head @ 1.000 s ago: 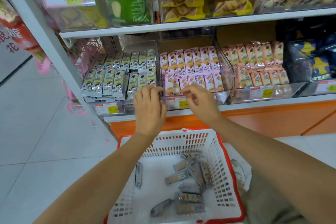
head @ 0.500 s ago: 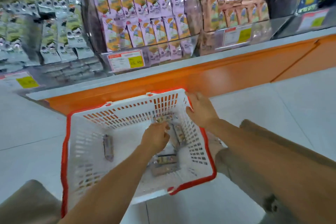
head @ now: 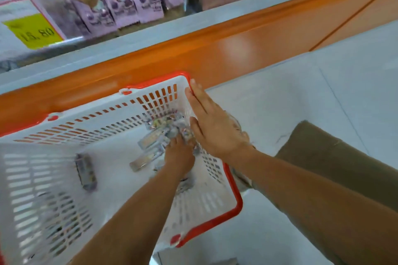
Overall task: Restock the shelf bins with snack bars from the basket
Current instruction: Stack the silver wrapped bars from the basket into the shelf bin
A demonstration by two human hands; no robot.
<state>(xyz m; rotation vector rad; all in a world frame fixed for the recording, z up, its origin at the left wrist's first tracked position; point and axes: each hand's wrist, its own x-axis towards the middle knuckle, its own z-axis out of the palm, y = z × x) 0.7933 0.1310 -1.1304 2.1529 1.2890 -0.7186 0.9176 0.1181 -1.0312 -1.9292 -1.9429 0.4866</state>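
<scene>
The white basket with a red rim (head: 235, 200) stands on the floor below the shelf. Several silver snack bars (head: 150, 141) lie heaped in its far right corner, and one bar (head: 85, 171) lies alone to the left. My left hand (head: 178, 157) reaches down into the heap with its fingers curled over bars there; the fingertips are hidden among the wrappers. My right hand (head: 213, 127) lies flat with straight fingers against the basket's right wall, at the far corner. The view is blurred by motion.
Above the basket runs the orange shelf base (head: 215, 49), topped by the grey shelf edge. Pink snack packs (head: 129, 4) fill a clear bin there, with a yellow price tag (head: 32, 28) to its left. My trouser leg (head: 333, 168) is at the right, over pale floor tiles.
Both hands came down from the shelf bins to the basket. My left hand pushed further into the far right corner's bars. My right hand slid along the rim and flattened.
</scene>
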